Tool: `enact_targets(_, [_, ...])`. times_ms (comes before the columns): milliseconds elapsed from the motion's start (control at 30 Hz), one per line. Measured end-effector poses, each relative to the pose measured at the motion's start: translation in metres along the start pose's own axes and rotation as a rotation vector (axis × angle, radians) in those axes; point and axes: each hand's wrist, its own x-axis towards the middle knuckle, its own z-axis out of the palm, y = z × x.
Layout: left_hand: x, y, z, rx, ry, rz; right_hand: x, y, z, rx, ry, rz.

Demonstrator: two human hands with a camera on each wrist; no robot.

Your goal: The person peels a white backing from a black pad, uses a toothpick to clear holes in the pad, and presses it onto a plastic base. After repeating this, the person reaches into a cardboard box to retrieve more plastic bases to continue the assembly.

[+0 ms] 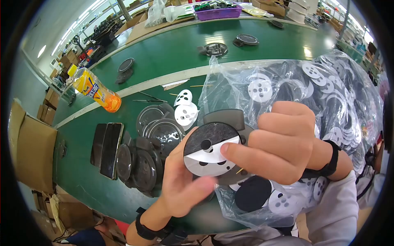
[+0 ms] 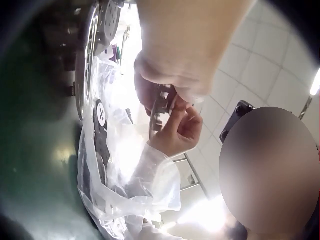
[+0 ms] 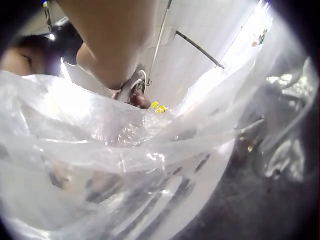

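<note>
In the head view my left hand [image 1: 180,186] grips a dark round plastic cover [image 1: 223,117] from its left side, thumb in front. Across the cover's face lies a black round pad [image 1: 203,133], with a white perforated backing sheet [image 1: 201,158] over its lower half. My right hand [image 1: 283,143], fingers curled, pinches the edge of this backing sheet between thumb and forefinger. A thin wooden stick [image 1: 239,170] shows just below the right hand. The left wrist view shows the cover [image 2: 159,110] edge-on between both hands.
Dark round covers [image 1: 164,133] are piled left of the hands, beside two phones [image 1: 111,149] and an orange drink bottle [image 1: 98,91]. White perforated sheets [image 1: 186,115] lie behind. A clear plastic bag [image 1: 234,78] of perforated discs spreads across the right. More covers [image 1: 246,39] sit farther back.
</note>
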Motion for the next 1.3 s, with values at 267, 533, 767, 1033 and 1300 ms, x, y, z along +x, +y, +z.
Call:
enact_targets(267, [-0.017, -0.002, -0.034, 0.337, 0.282, -0.219, -0.009, 0.004, 0.012, 0.118, 0.122, -0.091])
enact_targets(533, [0.019, 0.032, -0.077, 0.047, 0.667, 0.018, -0.008, -0.002, 0.024, 0.291, 0.139, 0.137])
enact_targets(767, [0.022, 0.03, -0.045, 0.241, 0.796, 0.107, -0.043, 0.028, 0.053, 0.419, -0.103, 0.705])
enact_targets(1033, [-0.005, 0.001, -0.047, 0.521, 0.631, 0.011, -0.03, 0.04, 0.046, 0.436, 0.019, 0.529])
enact_targets(1300, [0.015, 0.024, -0.023, 0.94, -0.064, 0.09, 0.01, 0.008, 0.003, 0.804, -0.222, 0.726])
